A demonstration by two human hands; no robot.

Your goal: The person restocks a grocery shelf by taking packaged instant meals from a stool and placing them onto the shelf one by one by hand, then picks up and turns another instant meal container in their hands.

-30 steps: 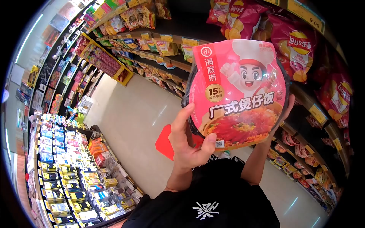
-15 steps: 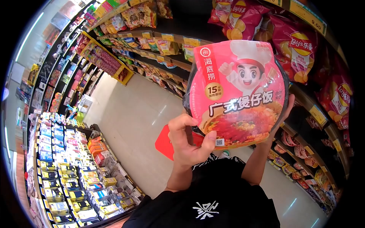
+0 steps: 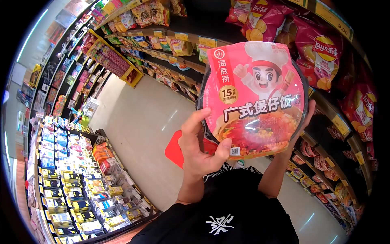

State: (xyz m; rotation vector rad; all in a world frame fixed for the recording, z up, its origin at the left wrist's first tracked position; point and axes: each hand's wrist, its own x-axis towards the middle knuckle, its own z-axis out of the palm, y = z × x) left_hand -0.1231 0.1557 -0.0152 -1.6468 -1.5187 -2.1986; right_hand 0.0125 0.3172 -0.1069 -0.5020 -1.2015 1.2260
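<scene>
A round pink food package (image 3: 256, 97) with a chef cartoon and a picture of a rice dish is held up in front of me, its printed lid facing the camera. My left hand (image 3: 200, 142) grips its lower left edge, thumb on the front. My right hand (image 3: 305, 118) holds the right edge, with most of its fingers hidden behind the package. Behind my left wrist, a red object (image 3: 174, 149) shows in part.
Shelves of packaged snacks (image 3: 178, 46) curve along the top and right. Purple-red chip bags (image 3: 319, 53) hang close behind the package. A rack of small packets (image 3: 89, 187) stands at the lower left, and grey floor (image 3: 142, 122) runs between.
The fingers of my left hand have shifted slightly on the package's left edge. The package has tilted a little, and the shelves behind have moved slightly in view.
</scene>
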